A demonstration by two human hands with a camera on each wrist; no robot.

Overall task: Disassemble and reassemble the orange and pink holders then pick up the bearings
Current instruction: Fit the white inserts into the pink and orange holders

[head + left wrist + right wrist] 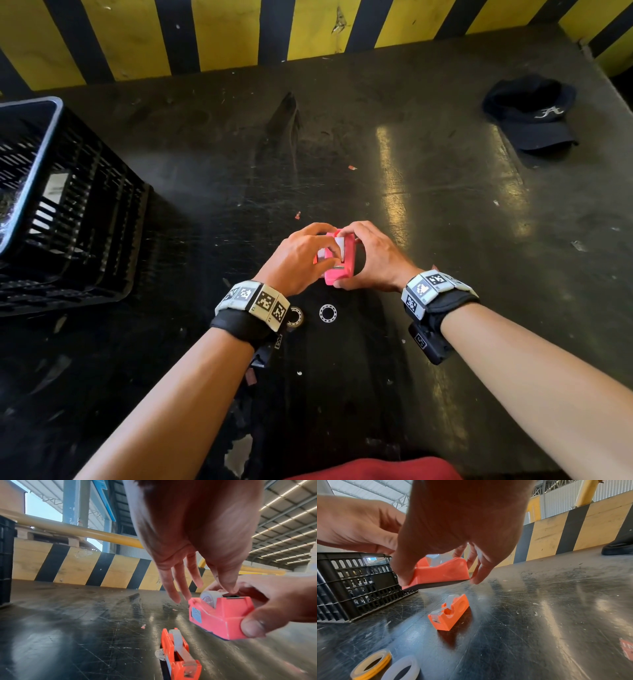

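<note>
So the biggest thing here is the table (pixel 445 240), a dark, scuffed, glossy top covered in scratches, with a yellow-and-black striped barrier (pixel 308 31) along its far edge. On the left sits a black plastic crate (pixel 68 205) with slotted walls, cut off by the frame edge. A dark cap (pixel 534 113) lies far right, well apart from everything.

The pink holder (pixel 340 260) is a chunky moulded plastic tape dispenser with a roll of pale tape in it, lifted off the table. The right hand (pixel 373 260) grips it, thumb on the near end and fingers round the far side. The left hand (pixel 301 257) is on top of it, thumb and forefinger pinching at the tape by the roll, its other fingers hanging straight.

The orange holder (pixel 449 614), same shape but smaller, rests on the table just below; in the head view it's hidden under the hands.

Near the left wrist lie two ring-shaped bearings (pixel 327 312), one half covered by the wristband. In the right wrist view they look like one yellowish and one white ring, blurry and cut off.

Plenty of bare table to the right and beyond the hands.
</note>
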